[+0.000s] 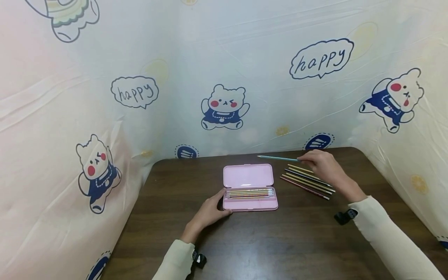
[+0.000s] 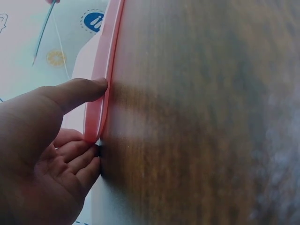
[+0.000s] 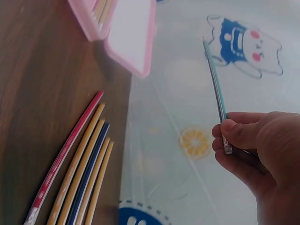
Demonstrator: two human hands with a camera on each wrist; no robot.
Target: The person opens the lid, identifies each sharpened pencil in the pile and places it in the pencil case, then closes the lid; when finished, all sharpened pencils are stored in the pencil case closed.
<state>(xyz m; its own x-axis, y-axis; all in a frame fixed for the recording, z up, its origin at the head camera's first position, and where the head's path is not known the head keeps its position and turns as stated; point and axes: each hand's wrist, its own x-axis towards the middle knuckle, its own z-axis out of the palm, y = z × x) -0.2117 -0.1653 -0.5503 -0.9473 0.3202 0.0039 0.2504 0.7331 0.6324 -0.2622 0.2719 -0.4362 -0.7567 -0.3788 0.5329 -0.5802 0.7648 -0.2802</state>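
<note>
A pink pencil case (image 1: 251, 205) lies with its lid (image 1: 248, 175) raised at the back and several pencils (image 1: 250, 193) inside. My left hand (image 1: 210, 210) grips its left end. In the left wrist view, the thumb (image 2: 86, 88) presses the front wall while the other fingers bend round the corner. Above the far right of the table, my right hand (image 1: 323, 165) pinches a teal pencil (image 1: 278, 158) close to its eraser end. The pencil's tip points left, towards the case. In the right wrist view, thumb and fingers (image 3: 239, 133) close on the pencil.
Several loose pencils, among them a red one (image 1: 304, 188), lie side by side on the brown table (image 1: 252, 241), right of the case and below my right hand. A printed cloth (image 1: 266, 101) hangs behind the table and along both sides.
</note>
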